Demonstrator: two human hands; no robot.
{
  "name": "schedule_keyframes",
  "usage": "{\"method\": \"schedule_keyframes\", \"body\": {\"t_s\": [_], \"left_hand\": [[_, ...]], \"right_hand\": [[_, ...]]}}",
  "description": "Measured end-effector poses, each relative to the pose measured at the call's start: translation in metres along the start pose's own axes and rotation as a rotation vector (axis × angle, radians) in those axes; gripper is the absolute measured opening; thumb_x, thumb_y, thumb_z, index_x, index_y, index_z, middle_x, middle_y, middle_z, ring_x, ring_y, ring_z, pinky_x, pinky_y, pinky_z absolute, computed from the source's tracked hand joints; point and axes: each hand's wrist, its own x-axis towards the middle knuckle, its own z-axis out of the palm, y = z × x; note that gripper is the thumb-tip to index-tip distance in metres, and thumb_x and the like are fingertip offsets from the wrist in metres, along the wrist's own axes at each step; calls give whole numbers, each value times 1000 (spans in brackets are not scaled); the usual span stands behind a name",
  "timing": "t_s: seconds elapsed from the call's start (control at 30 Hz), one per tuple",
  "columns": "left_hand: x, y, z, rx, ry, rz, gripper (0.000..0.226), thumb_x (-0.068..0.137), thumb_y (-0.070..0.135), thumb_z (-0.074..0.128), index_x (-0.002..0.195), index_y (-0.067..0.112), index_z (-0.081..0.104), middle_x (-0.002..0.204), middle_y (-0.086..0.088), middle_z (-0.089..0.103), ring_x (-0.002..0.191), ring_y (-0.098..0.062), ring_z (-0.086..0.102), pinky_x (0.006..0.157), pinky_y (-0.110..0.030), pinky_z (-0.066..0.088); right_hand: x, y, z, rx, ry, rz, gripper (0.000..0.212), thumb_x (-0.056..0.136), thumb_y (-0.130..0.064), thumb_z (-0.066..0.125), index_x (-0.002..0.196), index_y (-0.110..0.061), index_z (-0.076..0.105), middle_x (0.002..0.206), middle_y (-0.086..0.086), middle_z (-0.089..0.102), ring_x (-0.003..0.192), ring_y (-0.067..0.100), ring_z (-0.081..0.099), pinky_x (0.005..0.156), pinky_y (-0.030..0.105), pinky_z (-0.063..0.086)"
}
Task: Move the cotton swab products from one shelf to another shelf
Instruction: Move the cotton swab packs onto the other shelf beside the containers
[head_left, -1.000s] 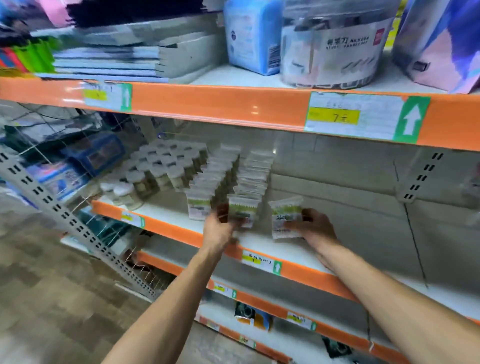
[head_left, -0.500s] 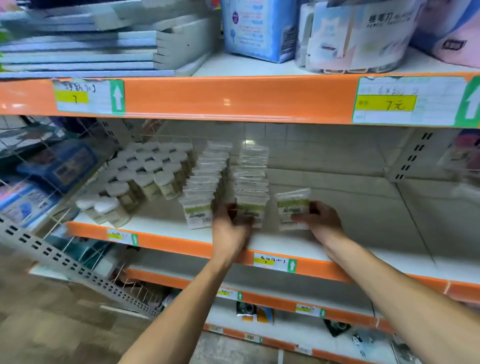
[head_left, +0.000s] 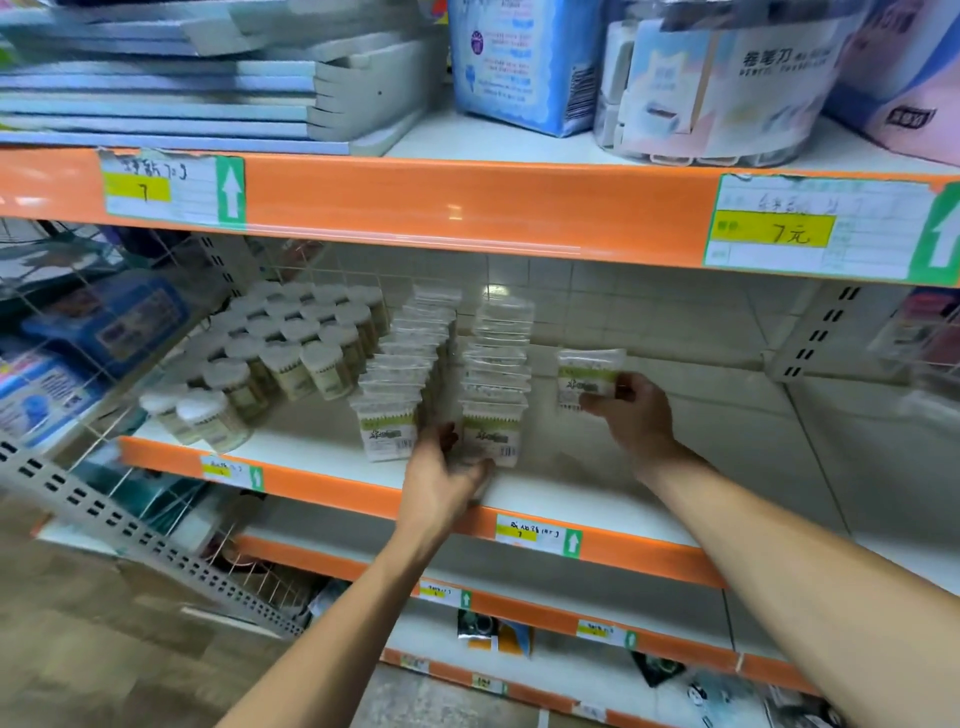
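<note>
The right hand (head_left: 636, 415) is pinching a crinkly clear swab pack (head_left: 589, 376); the left hand (head_left: 441, 480) is gripping another flat pack (head_left: 491, 434) on the shelf (head_left: 571, 499).

Two pack rows (head_left: 400, 384), one held pack (head_left: 587, 376)

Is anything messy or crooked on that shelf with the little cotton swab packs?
A bit. The front jars of swabs lean over instead of standing straight. One swab pack sits apart from the two neat rows, but the right hand is holding it there.
</note>
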Motion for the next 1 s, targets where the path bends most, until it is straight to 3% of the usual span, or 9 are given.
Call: {"method": "schedule_keyframes", "body": {"t_s": [0.07,0.27,0.47,0.6,0.83,1.0], "left_hand": [[-3,-3,-4,14,-9,-3,65,78,27,79,134,15,49,128,0,61,119,-17,57,95,-24,43],[-11,-6,-15,22,-42,48,54,81,25,76,130,19,51,120,8,59,113,-11,56,97,-26,43],[-6,-4,-23,82,-56,79,58,82,26,76,133,16,50,128,2,60,118,-13,57,100,-26,44],[6,19,-35,116,-21,170,45,84,24,73,124,16,54,118,4,64,108,-11,61,90,-20,44],[44,50,-39,27,15,251,30,77,24,68,105,27,58,101,6,68,97,-11,66,88,-39,55],[58,56,-33,-36,-7,259,28,81,18,69,107,25,60,99,8,70,97,-7,67,88,-35,56]], "right_hand": [[11,-1,6,4,3,21,41,72,-14,85,110,-11,69,104,7,74,91,22,68,83,34,54],[44,-9,18,-75,18,44,43,75,-16,84,115,-12,68,112,7,72,96,23,67,81,26,48],[65,-8,31,-135,56,69,47,75,-22,84,117,-12,68,116,5,71,105,24,66,80,23,46],[75,-3,40,-162,75,87,54,75,-26,84,124,-13,65,123,7,68,114,26,63,94,28,48],[90,-1,47,-121,75,45,49,78,-21,82,123,-14,66,120,4,70,112,23,65,100,34,51],[99,-3,52,-108,115,22,48,78,-19,82,122,-12,65,119,5,70,109,21,66,95,26,51]]}}
